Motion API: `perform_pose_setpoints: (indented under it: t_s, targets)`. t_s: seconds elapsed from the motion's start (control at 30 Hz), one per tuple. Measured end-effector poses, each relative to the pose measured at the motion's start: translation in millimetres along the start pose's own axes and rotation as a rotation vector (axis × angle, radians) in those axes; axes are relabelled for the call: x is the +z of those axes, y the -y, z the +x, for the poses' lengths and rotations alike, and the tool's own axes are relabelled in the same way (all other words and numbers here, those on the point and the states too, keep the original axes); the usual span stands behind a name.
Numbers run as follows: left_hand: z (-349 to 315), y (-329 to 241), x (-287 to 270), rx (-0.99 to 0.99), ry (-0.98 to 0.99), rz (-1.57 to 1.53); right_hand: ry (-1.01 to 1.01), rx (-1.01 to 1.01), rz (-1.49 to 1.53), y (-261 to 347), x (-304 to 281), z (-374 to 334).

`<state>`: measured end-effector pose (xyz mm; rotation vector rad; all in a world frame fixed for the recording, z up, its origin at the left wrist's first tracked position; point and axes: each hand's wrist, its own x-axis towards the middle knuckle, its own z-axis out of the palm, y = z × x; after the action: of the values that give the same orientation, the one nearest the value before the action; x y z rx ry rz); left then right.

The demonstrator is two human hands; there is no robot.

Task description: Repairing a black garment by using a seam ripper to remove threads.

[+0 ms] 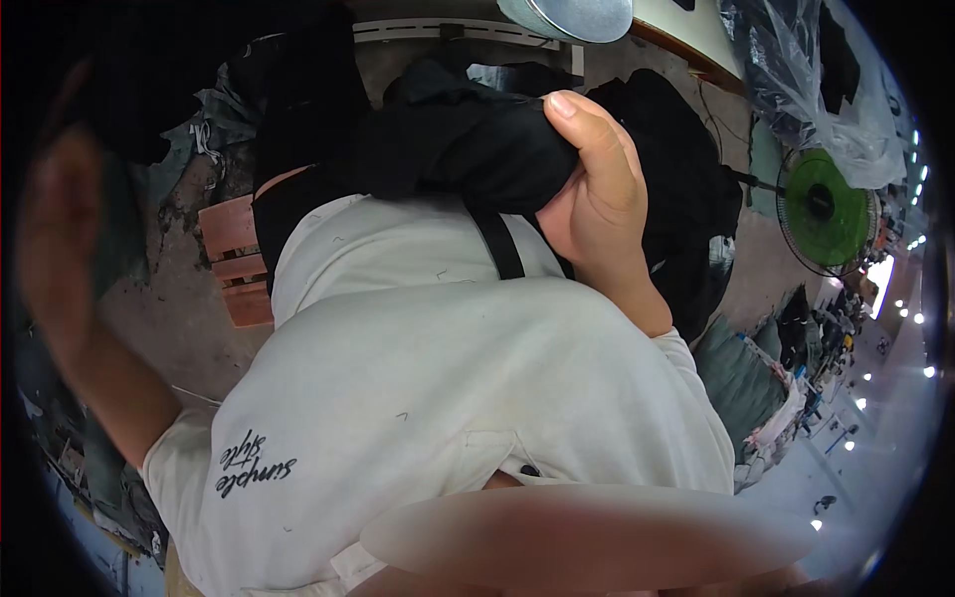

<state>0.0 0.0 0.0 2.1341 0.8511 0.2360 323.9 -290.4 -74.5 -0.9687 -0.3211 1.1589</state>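
My right hand grips a bunched piece of black cloth, thumb on top and the fingers tucked beneath it. The cloth lies over my lap, in front of my white shirt. Out to the far left, my left hand is raised and smeared by motion, so its fingers cannot be made out. Dark fabric hangs close to that hand. A narrow black strap runs down from the held cloth across the shirt.
More black fabric is heaped right of my right hand. A green fan and clear plastic sheeting stand at the right. A reddish wooden slatted seat shows at the left. Grey-green cloth lies at the lower right.
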Motion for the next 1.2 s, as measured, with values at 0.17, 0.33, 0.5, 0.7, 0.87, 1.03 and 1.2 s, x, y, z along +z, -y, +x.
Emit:
perform_pose_setpoints:
  t_s: [0.17,0.33,0.5,0.7,0.87,1.03,1.2]
  targets:
    - [14,-82,163,0.363,0.300,-0.372,-0.060,-0.016,-0.031,-6,20,0]
    - [15,-101,193,0.419,0.246,-0.393,0.006,-0.122,-0.236,-9,5,-5]
    - [17,-105,190,0.350,0.283,-0.363,0.049,-0.212,-0.371,-9,5,-3]
    - [17,-106,188,0.360,0.251,-0.308,0.109,-0.358,-0.552,-13,1,2]
    - [18,-103,193,0.429,0.191,-0.286,0.086,-0.320,-0.610,-8,5,-1]
    - [16,-104,194,0.373,0.209,-0.342,0.107,-0.345,-0.591,-10,5,1]
    - [17,-105,194,0.343,0.231,-0.391,0.115,-0.358,-0.591,-9,6,1]
